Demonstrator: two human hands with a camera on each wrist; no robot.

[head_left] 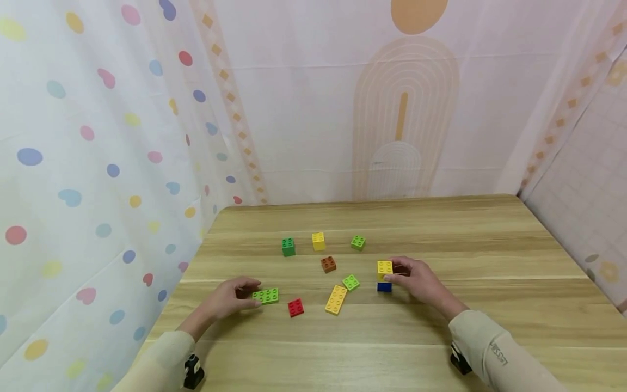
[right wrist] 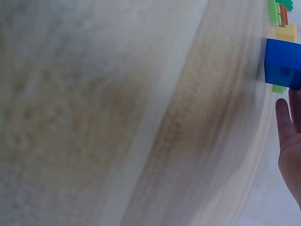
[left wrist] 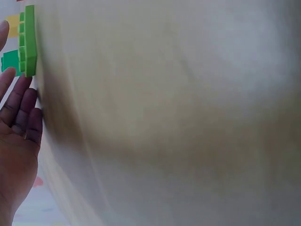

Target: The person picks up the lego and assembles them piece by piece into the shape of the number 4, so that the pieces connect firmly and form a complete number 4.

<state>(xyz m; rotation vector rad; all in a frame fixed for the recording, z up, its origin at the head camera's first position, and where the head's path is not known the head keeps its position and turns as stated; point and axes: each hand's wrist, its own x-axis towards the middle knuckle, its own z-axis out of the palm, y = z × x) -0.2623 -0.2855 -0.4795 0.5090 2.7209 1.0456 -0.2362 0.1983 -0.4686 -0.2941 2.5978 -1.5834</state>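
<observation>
In the head view my left hand (head_left: 229, 298) is at the left end of a lime green eight-stud brick (head_left: 266, 295), thumb in front and fingers behind. The left wrist view shows a gap between the thumb and the other fingers, with a fingertip close to the end of that brick (left wrist: 29, 42). My right hand (head_left: 416, 279) pinches a yellow four-stud brick (head_left: 384, 267) between thumb and fingers. Directly below the yellow one is a dark blue brick (head_left: 384, 287); whether the two are joined, I cannot tell. Its blue side (right wrist: 282, 63) shows above the fingers in the right wrist view.
Between the hands lie a flat red brick (head_left: 295, 307), a long yellow-orange brick (head_left: 336, 300) and a small lime brick (head_left: 351, 282). Farther back are brown (head_left: 329, 264), dark green (head_left: 288, 247), yellow (head_left: 319, 242) and lime (head_left: 358, 243) bricks. Curtains surround the wooden table (head_left: 441, 228).
</observation>
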